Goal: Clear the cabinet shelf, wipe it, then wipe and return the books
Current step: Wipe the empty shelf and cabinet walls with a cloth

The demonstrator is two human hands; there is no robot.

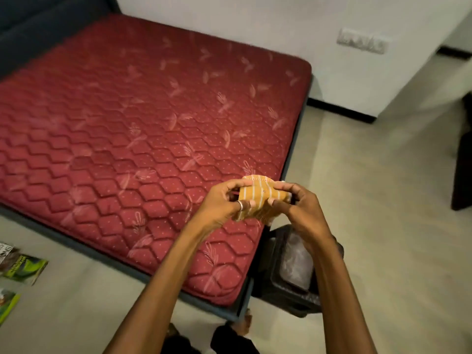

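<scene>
A yellow cloth with white stripes (260, 194) is bunched between both hands, above the near right corner of the red mattress (132, 129). My left hand (222, 203), with a ring on one finger, grips its left side. My right hand (297, 208) grips its right side, fingers curled over the top. Books with green covers (24, 269) lie on the floor at the left edge, and another book (7, 304) lies just below them. No cabinet or shelf is in view.
A black bin (288, 272) with a clear liner stands on the floor beside the bed's near corner, under my right forearm. Dark furniture (463, 159) is at the right edge. A white wall with a switch plate (361, 43) is behind. My feet are at the bottom.
</scene>
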